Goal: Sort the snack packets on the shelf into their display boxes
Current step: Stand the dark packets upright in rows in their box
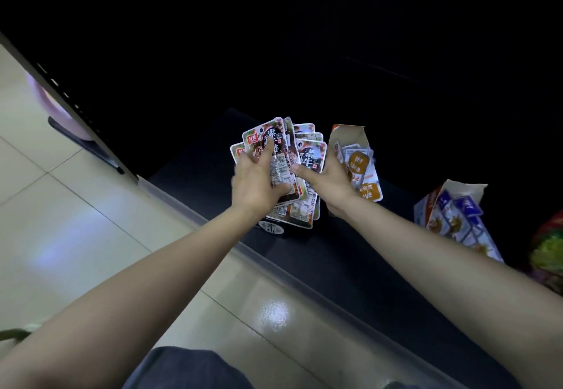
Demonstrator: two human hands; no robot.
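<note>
Packets (312, 154) fan out in your grip: your left hand (254, 183) clasps the stack, your right hand (330, 183) pinches its edge, above the dark shelf (335, 254), beside a box (350, 137).

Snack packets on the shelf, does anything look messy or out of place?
Yes. The brown packets are splayed unevenly between the left hand and right hand, some showing their backs, and orange packets spill from their box.

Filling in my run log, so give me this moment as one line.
stage: sorting | left hand: grips brown packets | right hand: pinches them too | orange-packet box: open, right of hands
</note>
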